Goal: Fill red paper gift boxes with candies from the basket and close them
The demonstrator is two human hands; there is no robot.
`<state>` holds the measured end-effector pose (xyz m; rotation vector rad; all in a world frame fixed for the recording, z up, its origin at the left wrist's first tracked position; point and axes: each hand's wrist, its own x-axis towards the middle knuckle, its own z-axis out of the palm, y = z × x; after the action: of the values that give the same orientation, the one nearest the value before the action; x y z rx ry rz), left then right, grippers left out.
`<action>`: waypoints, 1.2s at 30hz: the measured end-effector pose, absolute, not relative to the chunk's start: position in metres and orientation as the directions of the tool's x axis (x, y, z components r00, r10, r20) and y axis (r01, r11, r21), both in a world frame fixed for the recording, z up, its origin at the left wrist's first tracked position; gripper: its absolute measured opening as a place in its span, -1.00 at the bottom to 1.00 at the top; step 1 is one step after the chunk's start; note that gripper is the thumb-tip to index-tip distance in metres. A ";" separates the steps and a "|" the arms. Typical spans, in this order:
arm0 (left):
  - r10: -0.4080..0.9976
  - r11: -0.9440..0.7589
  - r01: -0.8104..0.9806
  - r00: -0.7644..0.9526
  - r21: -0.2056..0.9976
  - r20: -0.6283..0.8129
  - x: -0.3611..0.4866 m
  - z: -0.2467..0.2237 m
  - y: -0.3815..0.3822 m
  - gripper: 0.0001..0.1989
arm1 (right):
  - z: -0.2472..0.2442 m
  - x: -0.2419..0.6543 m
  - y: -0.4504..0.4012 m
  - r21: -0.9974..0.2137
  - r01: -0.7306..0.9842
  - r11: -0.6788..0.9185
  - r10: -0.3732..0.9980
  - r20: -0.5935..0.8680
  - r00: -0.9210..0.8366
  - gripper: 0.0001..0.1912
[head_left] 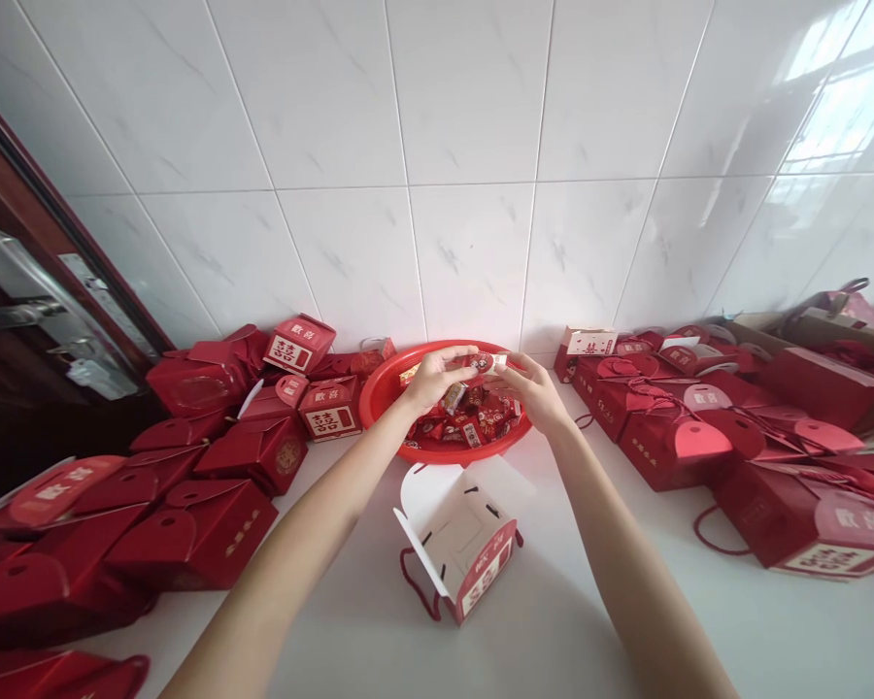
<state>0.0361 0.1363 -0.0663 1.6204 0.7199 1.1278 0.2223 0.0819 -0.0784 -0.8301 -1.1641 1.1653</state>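
Above the red plastic basin, both hands are raised close together. My left hand and my right hand pinch a small red wrapped candy between them, one at each end. Whether more than one piece is in the fingers I cannot make out. Many red wrapped candies lie loose in the basin below. In front of the basin stands an open red gift box with a white inside, its flaps spread and a red cord handle hanging at its side; no candy shows inside it.
Closed red gift boxes crowd the left side of the white table. More red boxes with cords line the right. A white tiled wall rises behind the basin. At far left is a dark door with a metal handle.
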 end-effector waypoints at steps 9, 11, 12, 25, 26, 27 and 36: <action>0.843 -0.315 -0.107 0.425 0.943 0.330 0.038 -0.066 0.135 -0.54 | -0.085 0.224 0.087 -0.916 -0.297 0.272 0.959 0.283 0.006 -0.46; 0.844 -0.313 -0.121 0.420 0.942 0.334 0.038 -0.066 0.135 -0.54 | -0.084 0.224 0.086 -0.915 -0.301 0.270 0.959 0.284 -0.003 -0.46; 0.845 -0.312 -0.127 0.415 0.941 0.337 0.038 -0.066 0.135 -0.53 | -0.084 0.224 0.086 -0.915 -0.301 0.267 0.959 0.283 -0.009 -0.46; 0.844 -0.327 -0.052 0.433 0.943 0.317 0.037 -0.065 0.134 -0.60 | -0.075 0.216 0.076 -0.957 -0.140 0.256 0.963 0.264 -0.046 -0.61; 0.840 -0.337 -0.038 0.440 0.941 0.319 0.037 -0.066 0.134 -0.58 | -0.075 0.216 0.077 -0.955 -0.145 0.259 0.964 0.265 -0.024 -0.60; 0.835 -0.348 -0.021 0.447 0.937 0.321 0.037 -0.066 0.134 -0.56 | -0.076 0.216 0.078 -0.953 -0.156 0.259 0.965 0.264 -0.011 -0.58; 0.782 -0.415 0.234 0.586 0.879 0.213 0.039 -0.069 0.133 -0.55 | -0.081 0.213 0.085 -0.940 -0.231 0.251 0.968 0.237 0.088 -0.56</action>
<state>0.0386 0.1334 -0.0689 1.9421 0.8125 0.7918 0.2133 0.0845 -0.0809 -0.8807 -1.0972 1.0910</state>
